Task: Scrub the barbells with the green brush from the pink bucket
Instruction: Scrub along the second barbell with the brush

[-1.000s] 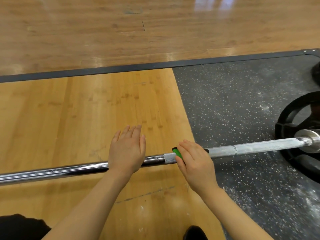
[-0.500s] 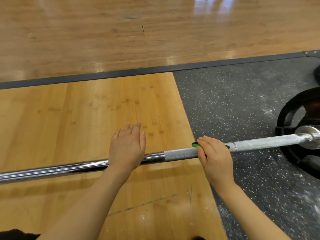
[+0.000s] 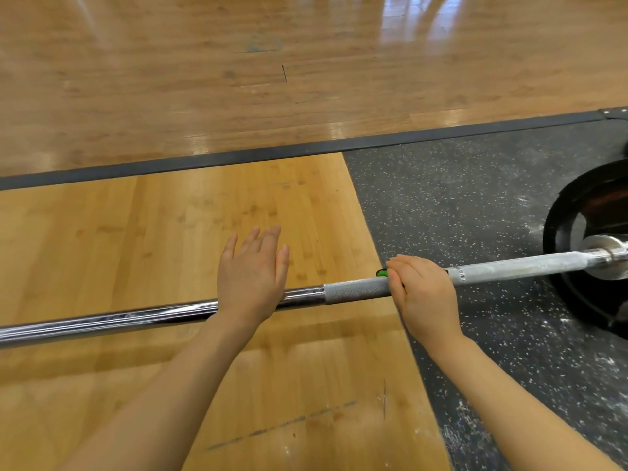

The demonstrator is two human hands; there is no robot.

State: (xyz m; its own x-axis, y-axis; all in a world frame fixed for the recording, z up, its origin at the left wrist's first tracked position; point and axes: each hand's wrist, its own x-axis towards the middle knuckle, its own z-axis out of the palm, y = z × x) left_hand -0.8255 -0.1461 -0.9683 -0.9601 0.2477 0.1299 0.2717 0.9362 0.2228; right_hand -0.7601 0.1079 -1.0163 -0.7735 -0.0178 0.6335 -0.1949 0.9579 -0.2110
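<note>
I am looking down at the barbell point(image 3: 356, 291), which is lying across the wooden platform point(image 3: 136, 232) and out over the speckled rubber mat point(image 3: 458, 205). My left hand point(image 3: 249, 280) is resting flat on the smooth chrome part of the bar, fingers straight and slightly spread, palm down, gripping nothing. My right hand point(image 3: 423, 295) is sitting on the rough grip section to the right, fingers curled over the green brush point(image 3: 382, 273) and pressing it against the bar; only a small green tip is showing at the fingertips, on the far side of the bar. The two hands are well apart, with bare knurled bar between them. At the far right the bar is running into a black weight plate point(image 3: 584, 300) standing on the mat. White dust is lying on the mat near the plate.
</note>
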